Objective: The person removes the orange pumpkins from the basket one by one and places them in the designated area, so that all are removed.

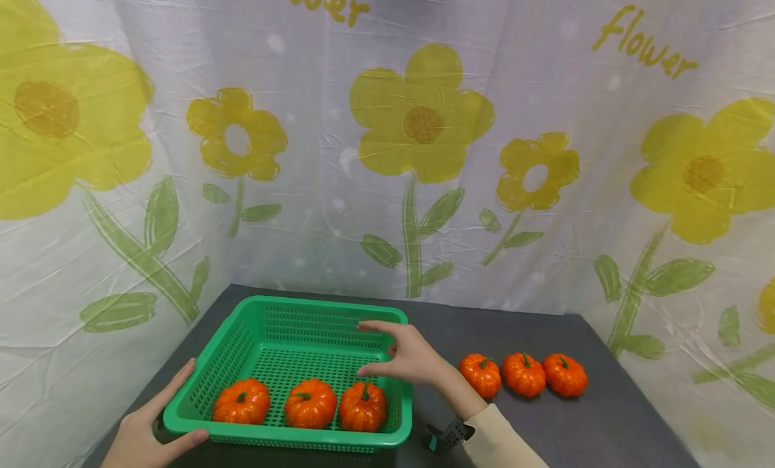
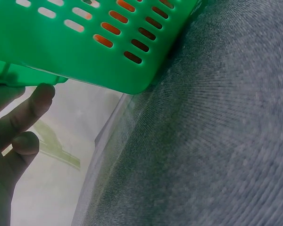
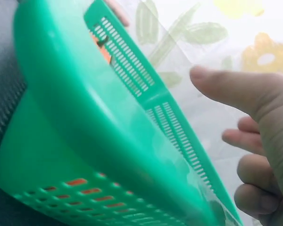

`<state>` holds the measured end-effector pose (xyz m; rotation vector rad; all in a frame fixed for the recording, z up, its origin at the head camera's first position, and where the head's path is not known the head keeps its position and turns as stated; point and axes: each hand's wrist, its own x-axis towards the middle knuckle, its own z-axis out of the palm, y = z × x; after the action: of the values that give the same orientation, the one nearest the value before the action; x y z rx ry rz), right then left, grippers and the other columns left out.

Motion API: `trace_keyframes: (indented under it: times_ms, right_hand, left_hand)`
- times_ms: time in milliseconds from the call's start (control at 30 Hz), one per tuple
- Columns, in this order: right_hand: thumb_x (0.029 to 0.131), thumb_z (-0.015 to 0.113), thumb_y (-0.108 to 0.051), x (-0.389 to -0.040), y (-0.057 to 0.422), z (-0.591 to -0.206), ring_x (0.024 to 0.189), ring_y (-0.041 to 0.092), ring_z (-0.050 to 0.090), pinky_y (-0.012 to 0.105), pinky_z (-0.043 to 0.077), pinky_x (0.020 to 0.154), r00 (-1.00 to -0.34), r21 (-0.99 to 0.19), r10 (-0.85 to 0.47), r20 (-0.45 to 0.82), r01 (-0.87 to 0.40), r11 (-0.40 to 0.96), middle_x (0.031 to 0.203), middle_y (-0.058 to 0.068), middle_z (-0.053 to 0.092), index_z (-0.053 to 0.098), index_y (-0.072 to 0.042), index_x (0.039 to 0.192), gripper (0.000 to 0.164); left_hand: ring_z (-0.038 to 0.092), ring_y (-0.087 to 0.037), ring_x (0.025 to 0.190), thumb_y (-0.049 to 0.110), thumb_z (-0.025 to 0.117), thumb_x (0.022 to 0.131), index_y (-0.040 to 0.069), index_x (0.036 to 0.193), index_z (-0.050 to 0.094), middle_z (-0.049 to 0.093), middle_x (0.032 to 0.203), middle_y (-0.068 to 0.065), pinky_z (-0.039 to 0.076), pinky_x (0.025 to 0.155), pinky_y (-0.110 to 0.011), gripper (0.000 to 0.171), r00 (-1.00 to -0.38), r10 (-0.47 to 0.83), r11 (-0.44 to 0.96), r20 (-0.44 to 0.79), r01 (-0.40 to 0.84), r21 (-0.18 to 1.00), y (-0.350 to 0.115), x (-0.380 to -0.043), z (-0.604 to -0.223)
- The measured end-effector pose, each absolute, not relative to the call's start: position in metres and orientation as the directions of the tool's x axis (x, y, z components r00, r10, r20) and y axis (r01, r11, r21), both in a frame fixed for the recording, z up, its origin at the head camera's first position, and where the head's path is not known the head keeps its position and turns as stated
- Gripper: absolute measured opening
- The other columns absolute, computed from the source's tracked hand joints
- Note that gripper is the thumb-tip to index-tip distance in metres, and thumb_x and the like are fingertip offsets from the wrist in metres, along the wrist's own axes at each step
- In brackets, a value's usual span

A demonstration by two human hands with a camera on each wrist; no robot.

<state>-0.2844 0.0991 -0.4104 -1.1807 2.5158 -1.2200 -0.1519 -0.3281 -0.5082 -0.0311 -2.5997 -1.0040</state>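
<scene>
A green plastic basket (image 1: 290,438) with slotted sides stands on the dark tabletop. Three shiny orange toy pumpkins lie in a row along its front: a left one (image 1: 241,401), a middle one (image 1: 310,403) and a right one (image 1: 362,407). My left hand (image 1: 148,421) holds the basket's front left corner, thumb at the front rim and fingers along the left side; in the left wrist view fingertips (image 2: 43,96) reach under the rim. Above the basket's right side, my right hand (image 1: 407,352) has thumb and fingers spread apart, with nothing between them.
To the right of the basket, three more orange pumpkins (image 1: 523,374) sit side by side on the dark tabletop (image 1: 514,434). A white curtain (image 1: 303,206) printed with yellow flowers encloses the table behind and on both sides. A dark band (image 1: 448,434) circles my right wrist.
</scene>
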Motion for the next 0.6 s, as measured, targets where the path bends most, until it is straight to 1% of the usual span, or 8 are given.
trace_keyframes:
  times_ms: [100, 133, 167, 300, 367, 467, 500, 600]
  right_hand:
    - [0.089, 0.089, -0.027, -0.291, 0.097, -0.41, 0.041, 0.004, 0.02, 0.021, 0.03, 0.047, -0.639, -0.693, -0.747, 0.183, -0.623, 0.363, 0.138, 0.015, 0.07, 0.058, -0.01, 0.153, 0.073]
    - [0.089, 0.089, -0.026, -0.293, 0.096, -0.41, 0.041, 0.004, 0.02, 0.021, 0.031, 0.047, -0.62, -0.69, -0.766, 0.171, -0.63, 0.356, 0.148, 0.011, 0.064, 0.057, -0.008, 0.153, 0.073]
    - [0.089, 0.089, -0.026, -0.295, 0.096, -0.41, 0.042, 0.004, 0.02, 0.021, 0.031, 0.048, -0.602, -0.687, -0.783, 0.157, -0.636, 0.352, 0.149, 0.01, 0.063, 0.057, -0.008, 0.153, 0.074]
    - [0.089, 0.089, -0.025, -0.304, 0.092, -0.409, 0.045, 0.005, 0.016, 0.021, 0.029, 0.05, -0.541, -0.66, -0.834, 0.106, -0.666, 0.348, 0.151, 0.008, 0.062, 0.058, -0.009, 0.153, 0.073]
    - [0.088, 0.09, -0.026, -0.308, 0.089, -0.409, 0.046, 0.006, 0.014, 0.022, 0.028, 0.051, -0.519, -0.651, -0.852, 0.071, -0.671, 0.355, 0.15, 0.006, 0.063, 0.06, -0.01, 0.151, 0.072]
    - [0.087, 0.091, -0.025, -0.313, 0.084, -0.408, 0.047, 0.006, 0.015, 0.021, 0.027, 0.051, -0.484, -0.642, -0.875, 0.002, -0.672, 0.37, 0.148, 0.006, 0.065, 0.062, -0.011, 0.149, 0.07]
    - [0.087, 0.091, -0.025, -0.314, 0.083, -0.407, 0.046, 0.006, 0.017, 0.021, 0.028, 0.051, -0.473, -0.64, -0.881, -0.024, -0.669, 0.377, 0.148, 0.005, 0.065, 0.063, -0.011, 0.149, 0.069]
    - [0.087, 0.091, -0.022, -0.317, 0.079, -0.404, 0.045, 0.006, 0.023, 0.02, 0.031, 0.051, -0.433, -0.638, -0.897, -0.09, -0.666, 0.386, 0.147, 0.007, 0.065, 0.064, -0.009, 0.147, 0.068]
  left_hand:
    - [0.032, 0.028, 0.109, 0.041, 0.091, 0.084, 0.033, 0.168, 0.033, 0.019, 0.133, 0.055, 0.056, 0.083, -0.067, 0.103, -0.932, -0.107, 0.749, 0.347, 0.154, 0.645, -0.327, -0.152, -0.508]
    - [0.032, 0.028, 0.109, 0.04, 0.091, 0.083, 0.032, 0.168, 0.034, 0.02, 0.133, 0.055, 0.056, 0.083, -0.067, 0.102, -0.929, -0.108, 0.748, 0.353, 0.158, 0.644, -0.327, -0.152, -0.508]
    - [0.032, 0.028, 0.109, 0.04, 0.091, 0.083, 0.031, 0.168, 0.035, 0.02, 0.134, 0.055, 0.056, 0.084, -0.068, 0.102, -0.928, -0.109, 0.748, 0.356, 0.159, 0.644, -0.327, -0.152, -0.508]
    - [0.032, 0.028, 0.109, 0.039, 0.091, 0.084, 0.031, 0.168, 0.035, 0.021, 0.134, 0.055, 0.054, 0.084, -0.07, 0.101, -0.927, -0.11, 0.744, 0.36, 0.163, 0.648, -0.327, -0.151, -0.508]
    - [0.031, 0.029, 0.11, 0.038, 0.091, 0.084, 0.031, 0.168, 0.035, 0.021, 0.136, 0.054, 0.055, 0.085, -0.069, 0.101, -0.925, -0.106, 0.743, 0.365, 0.17, 0.647, -0.327, -0.15, -0.507]
    - [0.032, 0.03, 0.111, 0.037, 0.091, 0.083, 0.031, 0.168, 0.036, 0.022, 0.138, 0.053, 0.058, 0.083, -0.056, 0.101, -0.923, -0.101, 0.752, 0.37, 0.173, 0.636, -0.328, -0.15, -0.506]
    - [0.032, 0.03, 0.111, 0.036, 0.091, 0.083, 0.031, 0.168, 0.036, 0.023, 0.139, 0.052, 0.058, 0.083, -0.055, 0.101, -0.922, -0.098, 0.751, 0.374, 0.179, 0.636, -0.328, -0.149, -0.506]
    - [0.033, 0.029, 0.112, 0.036, 0.092, 0.083, 0.033, 0.167, 0.036, 0.024, 0.14, 0.051, 0.056, 0.081, -0.043, 0.101, -0.921, -0.099, 0.758, 0.376, 0.175, 0.629, -0.328, -0.149, -0.505]
